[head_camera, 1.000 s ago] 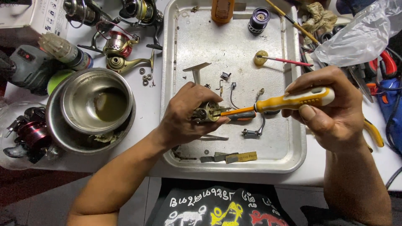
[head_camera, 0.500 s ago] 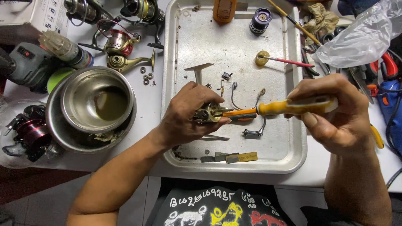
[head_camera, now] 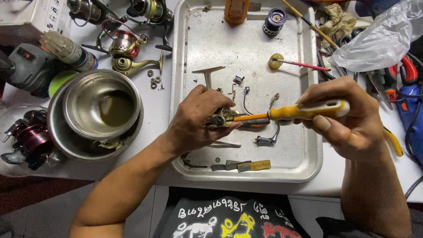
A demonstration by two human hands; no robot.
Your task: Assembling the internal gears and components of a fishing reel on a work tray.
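My left hand [head_camera: 196, 121] is closed around a small brass-coloured reel part [head_camera: 219, 119], pinning it just above the metal tray [head_camera: 304, 163] so it cannot turn while I work on it. My right hand [head_camera: 348, 119] is wrapped shut on the yellow-handled screwdriver [head_camera: 304, 111], holding it nearly level with its orange shaft running left into the part. The tip is hidden behind my left fingers [head_camera: 229, 125], so I cannot tell exactly what it seats in; probably a screw head.

I keep everything over the tray so any loose piece drops there rather than on the counter [head_camera: 161, 99]. Small springs and clips [head_camera: 264, 140] already lie on it just below the shaft, a dark spool [head_camera: 274, 20] stands at its far end, and a flat blade [head_camera: 240, 165] rests near its front lip. The nested steel bowls [head_camera: 99, 112] sit well to the left, beside other reels [head_camera: 125, 44].

Compared with a second ago, the screwdriver has levelled out and my right thumb has shifted along the handle; my left hand has stayed clamped in the same spot, and the things on the tray have not moved.
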